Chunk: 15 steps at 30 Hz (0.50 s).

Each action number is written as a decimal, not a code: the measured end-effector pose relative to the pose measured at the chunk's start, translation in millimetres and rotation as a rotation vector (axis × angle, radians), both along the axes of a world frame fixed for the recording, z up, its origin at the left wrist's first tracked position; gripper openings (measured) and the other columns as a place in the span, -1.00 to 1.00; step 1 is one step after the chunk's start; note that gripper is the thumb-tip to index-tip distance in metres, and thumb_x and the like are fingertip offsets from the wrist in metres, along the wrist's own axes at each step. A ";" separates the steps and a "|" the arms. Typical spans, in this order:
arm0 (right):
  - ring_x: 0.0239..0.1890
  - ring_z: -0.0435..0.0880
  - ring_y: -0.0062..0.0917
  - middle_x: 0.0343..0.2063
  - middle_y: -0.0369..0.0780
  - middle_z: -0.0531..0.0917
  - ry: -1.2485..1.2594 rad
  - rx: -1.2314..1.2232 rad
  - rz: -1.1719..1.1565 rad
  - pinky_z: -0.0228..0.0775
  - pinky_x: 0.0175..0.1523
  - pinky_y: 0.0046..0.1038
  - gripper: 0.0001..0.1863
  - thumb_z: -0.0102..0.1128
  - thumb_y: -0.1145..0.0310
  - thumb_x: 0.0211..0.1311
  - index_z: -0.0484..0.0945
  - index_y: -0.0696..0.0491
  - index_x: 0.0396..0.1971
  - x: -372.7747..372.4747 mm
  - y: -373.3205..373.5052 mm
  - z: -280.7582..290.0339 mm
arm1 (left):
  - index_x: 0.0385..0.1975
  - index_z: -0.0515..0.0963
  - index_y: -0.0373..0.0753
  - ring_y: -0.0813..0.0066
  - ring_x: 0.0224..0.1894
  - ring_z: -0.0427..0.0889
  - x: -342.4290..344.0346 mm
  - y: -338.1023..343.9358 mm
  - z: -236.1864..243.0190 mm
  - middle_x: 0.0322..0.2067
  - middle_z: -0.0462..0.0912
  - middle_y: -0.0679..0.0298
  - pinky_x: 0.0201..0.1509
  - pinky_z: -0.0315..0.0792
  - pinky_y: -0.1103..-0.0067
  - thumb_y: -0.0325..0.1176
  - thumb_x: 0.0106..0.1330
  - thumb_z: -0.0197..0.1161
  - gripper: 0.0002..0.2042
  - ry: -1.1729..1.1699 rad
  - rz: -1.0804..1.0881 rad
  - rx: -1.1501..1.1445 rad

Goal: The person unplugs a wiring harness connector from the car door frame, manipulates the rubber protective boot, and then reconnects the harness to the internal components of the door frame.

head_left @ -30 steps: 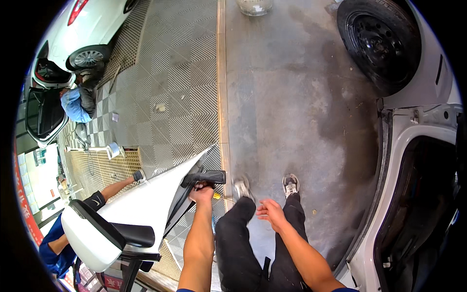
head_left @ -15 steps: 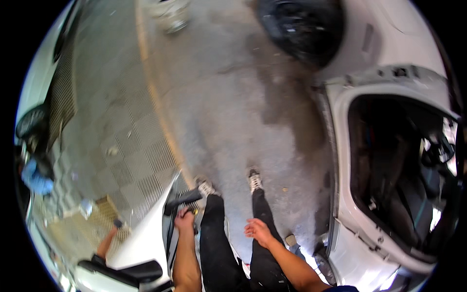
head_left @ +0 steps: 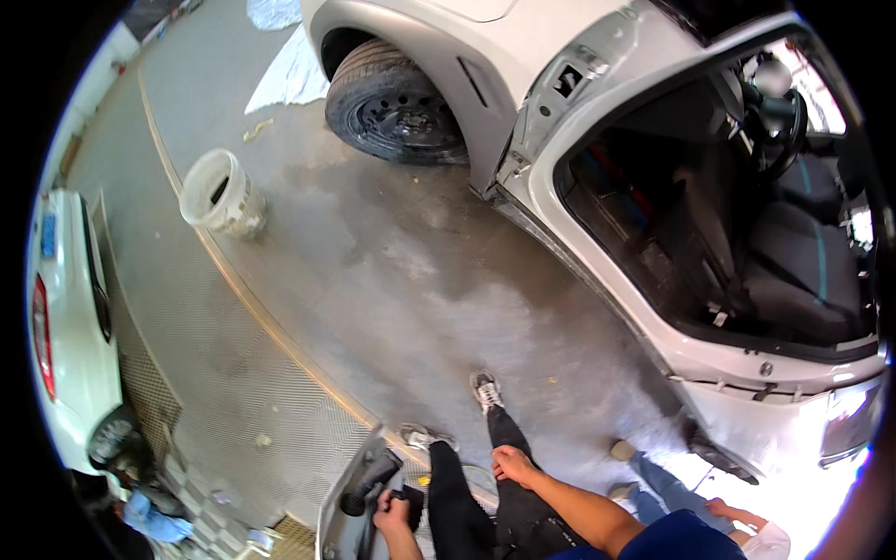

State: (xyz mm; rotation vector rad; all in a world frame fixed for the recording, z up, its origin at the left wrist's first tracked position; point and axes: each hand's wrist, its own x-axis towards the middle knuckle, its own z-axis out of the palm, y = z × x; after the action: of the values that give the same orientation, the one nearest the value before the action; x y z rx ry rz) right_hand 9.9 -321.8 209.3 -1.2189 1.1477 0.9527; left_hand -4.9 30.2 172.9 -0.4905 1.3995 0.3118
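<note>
A white car (head_left: 70,345) stood at the far left by grey floor tiles (head_left: 257,406), a grimy bucket (head_left: 241,213) sat near their border, dark-stained concrete (head_left: 411,280) spread mid-room, and a pale car (head_left: 420,42) with an uncovered doorway filled the right. Below, the left hand (head_left: 392,511) curled round a black part of the car door (head_left: 336,499), beside the legs; the right hand (head_left: 511,464) hung before a thigh, bent, its closure impossible to tell.
</note>
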 end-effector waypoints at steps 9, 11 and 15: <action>0.37 0.25 -0.08 0.29 0.14 0.32 -0.070 0.021 -0.096 0.08 0.40 -0.21 -0.20 -0.40 -0.19 0.44 0.31 0.24 0.27 48.8 84.7 -76.3 | -0.79 0.18 -0.07 0.51 -0.61 0.38 93.8 -108.1 317.8 -0.70 0.41 0.30 -0.24 0.45 0.46 -0.47 0.18 -0.13 -0.72 -0.078 -0.300 -0.013; 0.47 0.06 -0.29 0.44 -0.06 0.11 -0.036 0.218 -0.535 -0.16 0.49 -0.35 -0.04 -0.45 -0.37 0.37 0.04 0.21 0.42 65.0 102.6 -41.1 | -0.58 0.41 -0.23 0.50 -0.51 0.47 115.9 -149.6 368.3 -0.61 0.45 0.27 -0.40 0.40 0.57 -0.48 0.24 -0.08 -0.83 0.117 -0.500 0.199; 0.47 0.08 -0.30 0.45 -0.06 0.09 -0.005 0.408 -0.557 -0.18 0.49 -0.28 0.00 -0.52 -0.43 0.33 -0.01 0.15 0.44 88.0 143.9 -34.1 | 0.06 0.53 -0.33 0.14 0.12 0.59 126.5 -180.2 405.6 -0.01 0.65 0.07 0.27 0.42 0.17 -0.31 0.45 -0.21 -0.60 0.056 -0.569 0.181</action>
State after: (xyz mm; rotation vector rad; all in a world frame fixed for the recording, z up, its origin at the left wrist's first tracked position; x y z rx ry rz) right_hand 97.9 -177.9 175.2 -0.5287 1.1337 0.7043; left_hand 121.6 -150.0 578.5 0.0752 1.4854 -0.0128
